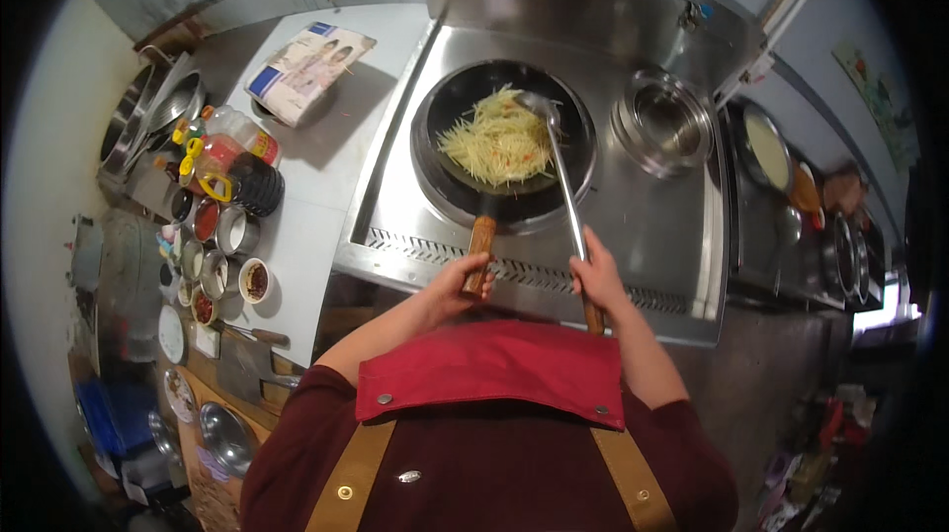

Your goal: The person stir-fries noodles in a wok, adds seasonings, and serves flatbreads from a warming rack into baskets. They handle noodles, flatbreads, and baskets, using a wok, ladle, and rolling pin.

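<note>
A black wok [460, 87] sits on the burner of a stainless steel range. Pale shredded vegetable strips [497, 143], perhaps potato, are heaped in it with small red bits among them. My left hand [460, 280] is wrapped around the wok's wooden handle [483, 235]. In my right hand [599, 272] is a long metal ladle [565, 176] with a wooden grip end. Its bowl rests at the upper right of the heap, touching the strips.
Right of the wok stand nested steel bowls [663, 124], below a wall faucet [686, 9]. On the left counter are a printed cardboard box [308, 72], a dark bottle with a yellow handle [256, 183], several seasoning containers [236, 229] and a cleaver [245, 367].
</note>
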`<state>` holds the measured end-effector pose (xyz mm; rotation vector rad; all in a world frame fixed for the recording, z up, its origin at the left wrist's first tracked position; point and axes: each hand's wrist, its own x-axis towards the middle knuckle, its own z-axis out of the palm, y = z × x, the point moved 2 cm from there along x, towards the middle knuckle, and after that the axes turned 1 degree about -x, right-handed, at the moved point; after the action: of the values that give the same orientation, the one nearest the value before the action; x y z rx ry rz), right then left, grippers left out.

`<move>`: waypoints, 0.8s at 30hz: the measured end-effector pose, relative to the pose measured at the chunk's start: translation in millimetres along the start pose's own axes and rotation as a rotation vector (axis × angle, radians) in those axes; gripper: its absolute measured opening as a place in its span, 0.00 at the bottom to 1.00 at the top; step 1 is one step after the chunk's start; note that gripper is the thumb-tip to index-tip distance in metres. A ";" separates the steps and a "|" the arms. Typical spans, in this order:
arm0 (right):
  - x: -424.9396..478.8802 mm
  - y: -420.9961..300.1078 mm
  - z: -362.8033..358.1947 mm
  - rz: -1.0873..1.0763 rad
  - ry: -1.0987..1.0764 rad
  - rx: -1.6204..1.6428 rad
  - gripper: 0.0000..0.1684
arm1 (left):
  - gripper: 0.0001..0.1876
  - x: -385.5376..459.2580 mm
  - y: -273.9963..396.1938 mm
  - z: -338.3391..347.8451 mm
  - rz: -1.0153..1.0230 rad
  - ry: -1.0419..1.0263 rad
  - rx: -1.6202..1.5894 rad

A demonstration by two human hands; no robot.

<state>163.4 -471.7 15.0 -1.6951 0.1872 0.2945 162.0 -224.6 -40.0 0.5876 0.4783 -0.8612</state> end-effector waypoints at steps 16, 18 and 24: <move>-45.2 -23.0 28.9 0.130 -0.100 -0.365 0.39 | 0.09 1.6 20.0 -12.2 0.004 0.007 0.099; -5.7 -17.2 31.4 0.101 -0.059 -0.336 0.39 | 0.10 -2.2 25.6 -14.3 0.033 0.026 0.079; 23.3 -34.9 47.3 0.052 -0.001 -0.048 0.38 | 0.12 3.8 19.8 -14.3 0.079 0.052 0.035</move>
<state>191.6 -418.9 35.0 -1.7391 0.2256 0.3413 178.0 -207.2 -47.3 0.6578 0.4854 -0.7821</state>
